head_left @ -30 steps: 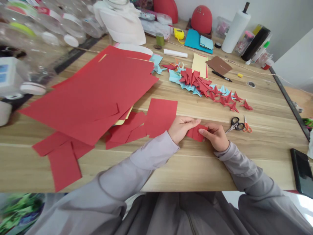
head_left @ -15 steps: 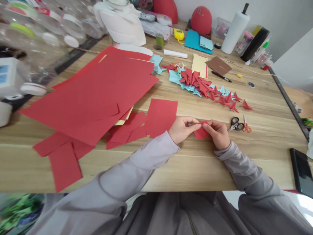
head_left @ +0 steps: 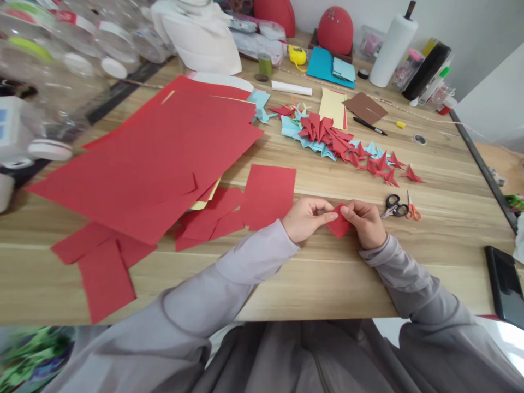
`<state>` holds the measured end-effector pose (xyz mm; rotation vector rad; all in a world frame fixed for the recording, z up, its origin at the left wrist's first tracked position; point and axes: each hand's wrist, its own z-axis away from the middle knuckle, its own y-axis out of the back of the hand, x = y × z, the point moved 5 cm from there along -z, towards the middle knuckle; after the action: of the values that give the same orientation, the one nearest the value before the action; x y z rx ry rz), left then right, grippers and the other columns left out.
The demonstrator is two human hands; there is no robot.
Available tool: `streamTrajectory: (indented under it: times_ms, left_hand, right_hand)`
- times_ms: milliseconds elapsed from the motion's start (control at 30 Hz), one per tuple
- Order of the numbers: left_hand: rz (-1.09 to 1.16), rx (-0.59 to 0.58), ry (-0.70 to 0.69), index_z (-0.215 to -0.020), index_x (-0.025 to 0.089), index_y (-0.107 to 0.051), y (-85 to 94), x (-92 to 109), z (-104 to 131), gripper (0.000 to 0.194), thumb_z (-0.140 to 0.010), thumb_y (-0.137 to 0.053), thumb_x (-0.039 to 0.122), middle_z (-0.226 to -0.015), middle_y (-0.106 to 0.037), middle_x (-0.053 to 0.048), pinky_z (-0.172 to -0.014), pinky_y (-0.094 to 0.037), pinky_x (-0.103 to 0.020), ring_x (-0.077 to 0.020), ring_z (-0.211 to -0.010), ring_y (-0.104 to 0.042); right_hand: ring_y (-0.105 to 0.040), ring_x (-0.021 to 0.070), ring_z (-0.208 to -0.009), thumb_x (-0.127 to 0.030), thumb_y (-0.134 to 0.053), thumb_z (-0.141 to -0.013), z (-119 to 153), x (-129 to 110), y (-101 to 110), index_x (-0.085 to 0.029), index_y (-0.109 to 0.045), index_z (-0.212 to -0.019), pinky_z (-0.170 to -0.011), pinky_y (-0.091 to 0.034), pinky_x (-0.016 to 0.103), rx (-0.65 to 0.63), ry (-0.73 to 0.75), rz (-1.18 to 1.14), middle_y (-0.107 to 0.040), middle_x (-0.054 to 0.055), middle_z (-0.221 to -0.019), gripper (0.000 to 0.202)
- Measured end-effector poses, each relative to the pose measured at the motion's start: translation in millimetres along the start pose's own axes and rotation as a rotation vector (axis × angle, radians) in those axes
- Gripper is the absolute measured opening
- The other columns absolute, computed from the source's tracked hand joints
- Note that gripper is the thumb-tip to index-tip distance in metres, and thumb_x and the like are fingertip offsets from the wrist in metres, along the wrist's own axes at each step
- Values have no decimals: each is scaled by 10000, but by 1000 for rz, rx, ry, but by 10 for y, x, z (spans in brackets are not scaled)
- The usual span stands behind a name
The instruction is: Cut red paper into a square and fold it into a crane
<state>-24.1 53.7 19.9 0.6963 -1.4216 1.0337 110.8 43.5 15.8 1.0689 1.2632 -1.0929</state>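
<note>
Between my two hands is a small folded piece of red paper (head_left: 339, 226), one corner pointing down toward me. My left hand (head_left: 306, 219) pinches its left edge between thumb and fingers. On the other side, my right hand (head_left: 367, 223) grips it with the thumb on top. A square red sheet (head_left: 270, 196) lies flat just left of my left hand. Beyond the hands, folded red paper cranes (head_left: 382, 162) sit in a row with light blue ones (head_left: 315, 145). Black-handled scissors (head_left: 395, 206) and orange-handled scissors (head_left: 414, 208) rest right of my right hand.
Large red sheets (head_left: 164, 147) and smaller red pieces (head_left: 104, 278) cover the table's left side. Farther back are a yellow tape measure (head_left: 297, 54), a blue folder (head_left: 321, 66), a black pen (head_left: 369, 126) and a white bottle (head_left: 393, 52). A phone (head_left: 505, 284) lies at the right edge.
The red paper has turned between my fingers, so a corner now points down where a flatter edge was. Both hands stay in nearly the same place, and the view has shifted slightly.
</note>
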Motion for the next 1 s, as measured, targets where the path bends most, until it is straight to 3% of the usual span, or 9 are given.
streamTrajectory:
  times_ms: [267,467,600,733,867,1000]
  left_hand:
    - [166,-71,26,-641,119,-650,-48,-49,-15,253,-619,-755,348,-619,-653,-9,-614,-477,-251,-112,-588,-586]
    - [224,-105,49,-713,117,-669,-82,-37,-6,276,-629,-755,366,-672,-689,-32,-585,-514,-266,-136,-596,-627]
    - [117,-25,44,-665,115,-652,-37,-5,1,230,-652,-738,329,-598,-664,-18,-558,-511,-253,-115,-523,-600]
    - [42,41,51,-666,124,-630,-17,5,3,198,-677,-721,300,-581,-651,-2,-547,-504,-233,-99,-503,-587]
    - [-14,26,55,-642,128,-601,-31,-2,7,200,-699,-704,289,-545,-628,7,-551,-495,-220,-96,-514,-588]
    - [-20,-10,58,-646,129,-597,-43,-6,14,202,-708,-690,298,-553,-630,4,-567,-491,-225,-100,-529,-594]
  right_hand:
    - [-369,59,-437,-376,-727,-689,6,27,-24,-162,-509,-490,-450,-268,212,42,-117,-274,-482,-47,-457,365]
    - [-417,76,-419,-399,-751,-635,-8,-18,-32,-173,-551,-499,-428,-315,221,71,-163,-340,-543,-29,-476,332]
    - [-433,76,-429,-402,-757,-631,-18,-2,14,-171,-547,-501,-429,-313,213,119,-146,-317,-542,-30,-475,338]
    - [-443,80,-457,-409,-733,-673,6,-6,13,-168,-597,-597,-446,-323,218,90,-90,-145,-554,-33,-519,287]
    - [-380,61,-440,-384,-735,-683,29,-6,-5,-160,-584,-600,-426,-284,209,76,-51,15,-507,-51,-492,283]
    - [-365,55,-433,-360,-727,-701,21,41,3,-159,-545,-549,-422,-269,205,77,-46,-80,-477,-57,-468,311]
